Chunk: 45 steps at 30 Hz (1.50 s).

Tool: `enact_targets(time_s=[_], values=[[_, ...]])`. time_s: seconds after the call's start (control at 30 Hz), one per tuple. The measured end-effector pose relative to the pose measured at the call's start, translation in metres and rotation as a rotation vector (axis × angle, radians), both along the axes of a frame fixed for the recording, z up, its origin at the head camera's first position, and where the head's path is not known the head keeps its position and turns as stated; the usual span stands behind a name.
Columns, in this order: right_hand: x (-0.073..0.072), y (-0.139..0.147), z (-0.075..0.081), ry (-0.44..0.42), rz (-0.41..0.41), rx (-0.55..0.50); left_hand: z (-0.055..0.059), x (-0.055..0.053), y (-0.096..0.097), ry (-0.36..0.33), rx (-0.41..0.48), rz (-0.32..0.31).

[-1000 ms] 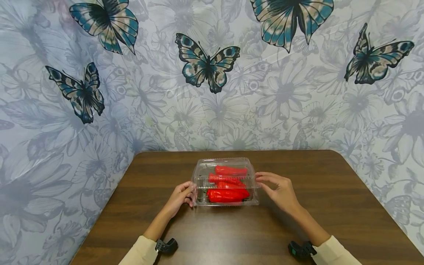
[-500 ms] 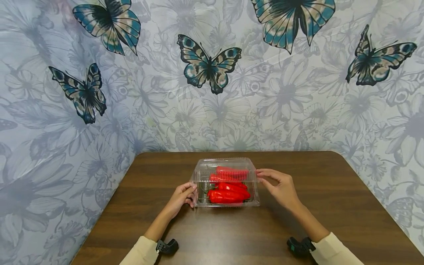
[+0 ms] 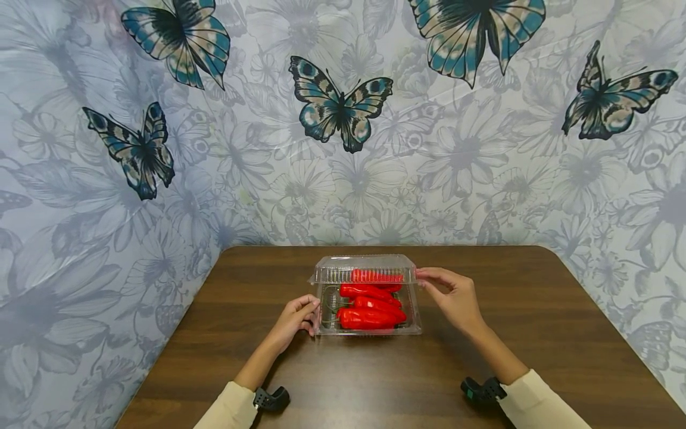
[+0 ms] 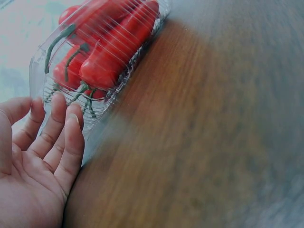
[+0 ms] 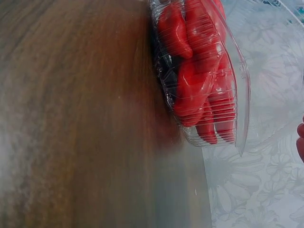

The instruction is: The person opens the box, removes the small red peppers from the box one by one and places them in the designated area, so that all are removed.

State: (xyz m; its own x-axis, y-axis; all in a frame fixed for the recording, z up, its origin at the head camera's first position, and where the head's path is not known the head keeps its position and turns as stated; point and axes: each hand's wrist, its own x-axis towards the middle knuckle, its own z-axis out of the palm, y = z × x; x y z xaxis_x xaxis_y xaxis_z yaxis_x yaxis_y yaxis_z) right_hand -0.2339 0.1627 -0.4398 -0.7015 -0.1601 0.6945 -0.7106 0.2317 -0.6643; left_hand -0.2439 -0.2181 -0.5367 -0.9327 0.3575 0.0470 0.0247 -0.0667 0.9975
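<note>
A clear plastic clamshell box [image 3: 370, 333] stands mid-table with its hinged lid [image 3: 333, 274] partly raised. Several red peppers [image 3: 371, 318] with green stems lie inside the base. My left hand [image 3: 293, 316] pinches the box's left rim between thumb and forefinger; in the left wrist view that hand [image 4: 45, 156] has its other fingers loosely bent beside the wall. At the lid's right front corner, my right hand [image 3: 454, 298] pinches the edge with thumb and fingertips. Only its fingertips [image 5: 301, 140] show at the border of the right wrist view.
The brown wooden table [image 3: 364, 381] has rounded far corners. Behind it hangs a floral backdrop [image 3: 343, 196] with blue butterflies. A black band with a small device sits on each wrist, the left device [image 3: 273, 399] and the right device [image 3: 482, 390] near the table.
My right hand has lifted the lid's front edge up and back, uncovering more of the peppers. The left hand stays on the box's left rim.
</note>
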Motion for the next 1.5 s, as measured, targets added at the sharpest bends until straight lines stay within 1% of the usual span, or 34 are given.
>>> enact_targets(time_s=[0.13, 0.3, 0.47, 0.67, 0.83, 1.23, 1.5], values=[[-0.002, -0.001, -0.001, -0.007, 0.012, -0.026, -0.001, 0.0, 0.0, 0.003, 0.004, -0.004], [-0.004, -0.002, -0.002, 0.003, 0.008, -0.038, -0.001, 0.0, 0.0, 0.004, 0.007, -0.004], [-0.007, -0.002, -0.004, -0.029, 0.027, -0.07, -0.001, 0.001, -0.001, 0.003, 0.01, -0.006], [-0.01, -0.002, -0.005, -0.026, -0.002, -0.064, -0.001, 0.001, 0.0, 0.005, 0.008, -0.006], [-0.011, -0.003, -0.005, -0.042, 0.006, -0.075, 0.0, 0.001, 0.0, 0.013, 0.001, -0.004], [-0.019, -0.003, -0.01, -0.104, 0.031, -0.118, 0.002, 0.001, 0.001, 0.008, 0.0, 0.0], [-0.026, -0.001, -0.016, -0.176, 0.062, -0.17, 0.001, 0.001, 0.0, 0.009, 0.003, 0.002]])
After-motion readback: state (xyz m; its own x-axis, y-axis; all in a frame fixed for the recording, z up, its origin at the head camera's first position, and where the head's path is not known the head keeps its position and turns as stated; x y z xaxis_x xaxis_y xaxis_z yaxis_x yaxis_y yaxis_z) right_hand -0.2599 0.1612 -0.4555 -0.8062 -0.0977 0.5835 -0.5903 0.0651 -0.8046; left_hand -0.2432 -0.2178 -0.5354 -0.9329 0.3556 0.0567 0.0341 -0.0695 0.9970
